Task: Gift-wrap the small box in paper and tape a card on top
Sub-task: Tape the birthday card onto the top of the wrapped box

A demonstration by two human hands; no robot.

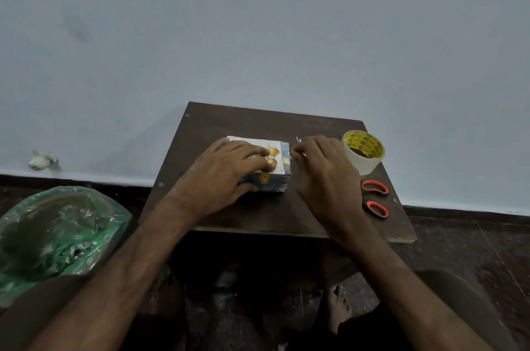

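Observation:
A small box [275, 185] wrapped in blue patterned paper sits in the middle of a dark wooden board [258, 215]. A white card [276, 151] with orange-yellow pictures lies on top of it. My left hand [226, 170] rests on the card, fingers laid flat across it and thumb against the box's front side. My right hand [324, 172] hovers just right of the box, fingertips pinched together near the card's right edge, apparently on a small clear piece of tape [298, 140] that is hard to make out.
A roll of clear tape [363, 151] with a yellow core stands at the board's right rear. Orange-handled scissors [375, 201] lie in front of it. A green plastic bag [54, 233] sits on the floor at left. A wall rises right behind the board.

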